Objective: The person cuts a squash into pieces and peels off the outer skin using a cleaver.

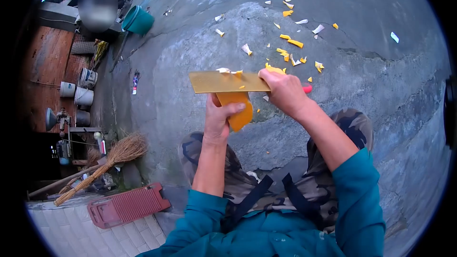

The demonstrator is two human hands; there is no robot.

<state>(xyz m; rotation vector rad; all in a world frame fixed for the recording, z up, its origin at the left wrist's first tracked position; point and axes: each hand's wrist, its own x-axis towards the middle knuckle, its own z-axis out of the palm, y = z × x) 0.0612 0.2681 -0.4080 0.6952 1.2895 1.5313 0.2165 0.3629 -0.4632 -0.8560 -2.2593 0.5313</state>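
Observation:
My left hand (217, 120) is closed around an orange piece of pumpkin (241, 116), with the thumb lying over its near face. My right hand (287, 92) grips a cleaver (226, 83); the red end of its handle (307, 88) sticks out past the fingers. The broad blade lies crosswise over the top of the pumpkin piece and hides that part of it. Small bits of peel cling along the blade's far edge. Beyond the hands, orange and whitish peelings (295, 44) are scattered on the concrete.
Grey concrete floor (190, 57) spreads ahead. To the left are a green bucket (138, 20), several pale buckets (84, 96), a straw broom (126, 150) and a reddish ridged plastic object (131, 204). My knees (352, 126) are bent on either side of the work.

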